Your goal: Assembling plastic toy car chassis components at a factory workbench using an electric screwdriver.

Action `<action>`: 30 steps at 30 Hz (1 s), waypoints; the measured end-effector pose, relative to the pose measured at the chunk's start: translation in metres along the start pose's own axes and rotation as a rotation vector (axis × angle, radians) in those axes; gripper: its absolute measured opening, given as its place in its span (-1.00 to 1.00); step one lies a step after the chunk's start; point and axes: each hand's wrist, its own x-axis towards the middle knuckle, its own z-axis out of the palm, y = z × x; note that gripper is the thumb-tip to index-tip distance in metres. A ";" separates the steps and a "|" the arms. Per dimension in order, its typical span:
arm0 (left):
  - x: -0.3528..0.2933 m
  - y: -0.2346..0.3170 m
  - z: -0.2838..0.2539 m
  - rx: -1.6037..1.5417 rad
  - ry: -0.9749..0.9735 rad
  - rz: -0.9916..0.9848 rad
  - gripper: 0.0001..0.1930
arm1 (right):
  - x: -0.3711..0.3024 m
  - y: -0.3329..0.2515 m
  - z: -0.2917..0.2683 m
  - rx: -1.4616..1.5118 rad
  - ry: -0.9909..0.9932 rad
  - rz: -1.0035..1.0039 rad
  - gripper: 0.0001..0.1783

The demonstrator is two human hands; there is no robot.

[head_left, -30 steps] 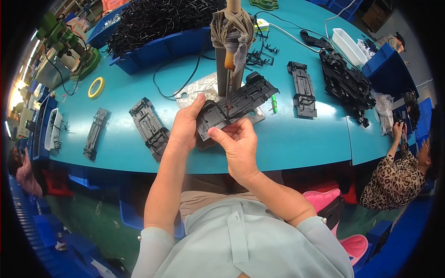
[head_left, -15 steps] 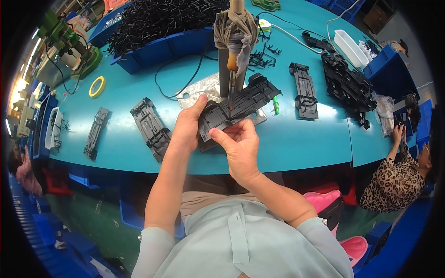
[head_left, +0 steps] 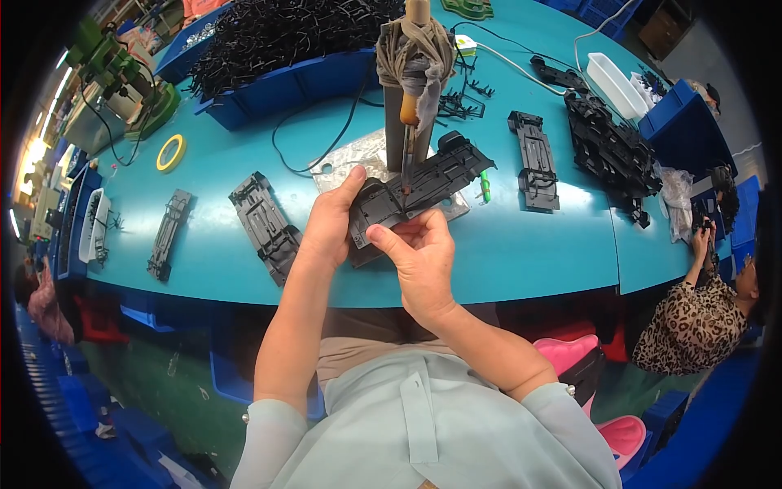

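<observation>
My left hand (head_left: pixel 330 220) grips the near left end of a black plastic toy car chassis (head_left: pixel 448 173), its thumb lying on top. My right hand (head_left: pixel 425 259) pinches the chassis's near edge between thumb and fingers. The chassis is slanted, its far end up to the right. Above it an upright soldering iron (head_left: pixel 410 110) with a cloth-wrapped top points down, and its tip meets or nearly meets the chassis between my hands. Behind the iron stands a dark post (head_left: pixel 394 130). A pale metal plate (head_left: pixel 358 155) lies underneath, partly hidden.
More chassis lie left (head_left: pixel 265 224), far left (head_left: pixel 169 235) and right (head_left: pixel 534 159), with a pile of black parts (head_left: pixel 607 147) beyond. A blue bin (head_left: pixel 285 85) of black pieces, a yellow tape roll (head_left: pixel 170 153) and a green machine (head_left: pixel 151 106) stand around. A co-worker (head_left: pixel 692 326) sits right.
My hands and the chassis stay in nearly the same place under the iron. The co-worker at the right has shifted slightly.
</observation>
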 end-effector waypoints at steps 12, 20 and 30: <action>0.000 0.000 0.001 0.001 0.023 -0.007 -0.59 | -0.001 -0.002 0.001 -0.026 0.008 0.001 -0.61; 0.002 -0.002 -0.003 0.014 0.016 0.009 -0.58 | -0.003 -0.002 0.001 -0.036 0.006 -0.001 -0.61; 0.000 -0.002 -0.001 0.010 0.018 0.013 -0.58 | -0.004 -0.002 0.000 -0.017 0.007 0.008 -0.61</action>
